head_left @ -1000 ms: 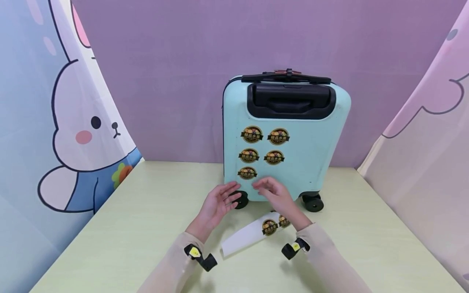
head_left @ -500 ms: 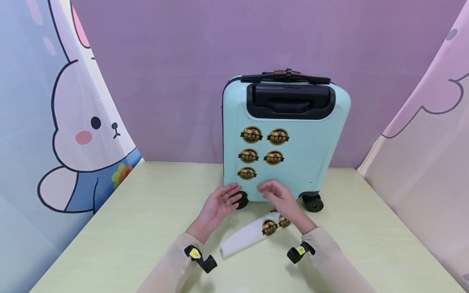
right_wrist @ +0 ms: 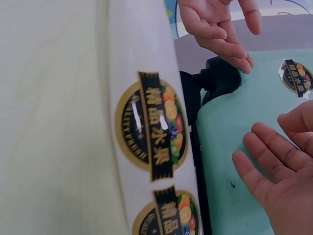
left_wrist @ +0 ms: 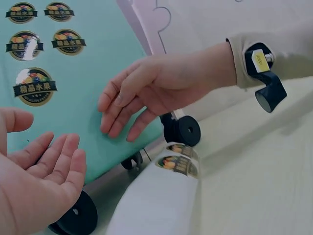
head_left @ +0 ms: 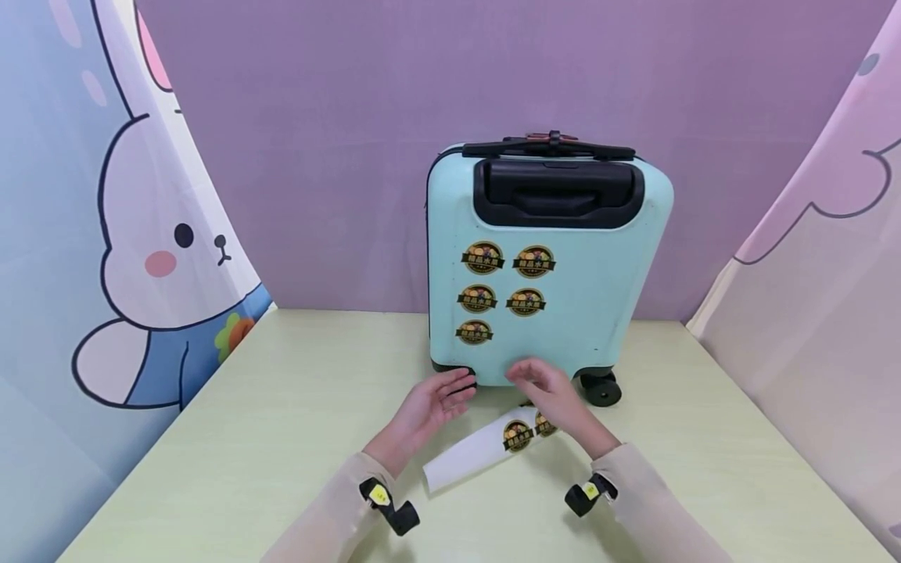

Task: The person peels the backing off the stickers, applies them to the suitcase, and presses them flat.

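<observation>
A mint-green suitcase [head_left: 591,297] stands upright on the table, with several round black-and-gold stickers [head_left: 483,257] on its left half. Before its lower left wheel is my left hand [head_left: 428,407], palm turned inward, fingers loosely extended and holding nothing. My right hand [head_left: 549,391] hovers in front of the suitcase's lower middle, fingers relaxed and slightly bent, with nothing in them. Between and below both hands lies a curled white sticker strip [head_left: 464,461]; two stickers [right_wrist: 151,127] show on it. In the left wrist view the right hand [left_wrist: 161,83] has its fingers apart from the strip.
The pale table [head_left: 281,438] stretches to both sides of the suitcase. Behind it hangs a purple cloth [head_left: 338,156]. A rabbit-printed curtain [head_left: 162,234] borders the left, and a pink-and-white curtain [head_left: 823,234] the right.
My right hand has drawn down and to the right, away from the lowest sticker. The left hand has lowered slightly and moved a little right. Suitcase and strip stay put.
</observation>
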Demonstrator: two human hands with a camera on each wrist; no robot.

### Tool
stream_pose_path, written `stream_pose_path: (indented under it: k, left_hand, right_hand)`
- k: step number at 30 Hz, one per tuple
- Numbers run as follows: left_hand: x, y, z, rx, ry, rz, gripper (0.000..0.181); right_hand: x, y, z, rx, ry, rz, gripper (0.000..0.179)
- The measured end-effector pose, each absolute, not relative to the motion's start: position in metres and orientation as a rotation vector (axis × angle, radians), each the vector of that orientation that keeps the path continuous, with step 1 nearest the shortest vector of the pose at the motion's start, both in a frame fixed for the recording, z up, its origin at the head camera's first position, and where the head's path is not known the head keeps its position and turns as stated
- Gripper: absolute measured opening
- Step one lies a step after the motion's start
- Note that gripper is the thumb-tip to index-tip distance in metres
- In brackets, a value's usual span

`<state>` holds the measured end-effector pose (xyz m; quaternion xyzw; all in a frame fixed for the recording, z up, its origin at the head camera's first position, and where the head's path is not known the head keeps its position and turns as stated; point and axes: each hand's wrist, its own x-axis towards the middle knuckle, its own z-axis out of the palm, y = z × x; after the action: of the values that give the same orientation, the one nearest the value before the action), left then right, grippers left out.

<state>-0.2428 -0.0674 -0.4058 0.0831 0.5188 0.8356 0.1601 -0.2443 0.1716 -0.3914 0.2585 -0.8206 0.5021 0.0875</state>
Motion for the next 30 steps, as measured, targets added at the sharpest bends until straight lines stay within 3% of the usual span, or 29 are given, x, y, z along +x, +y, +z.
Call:
stream_pose_path:
  k: [30]
  left_hand:
    - [-0.245,-0.06,-0.436,0.341,1.838,2.074,0.035]
  right_hand:
    - [-0.225,0.189,-0.413,0.987,-2.549,1.135,0.015]
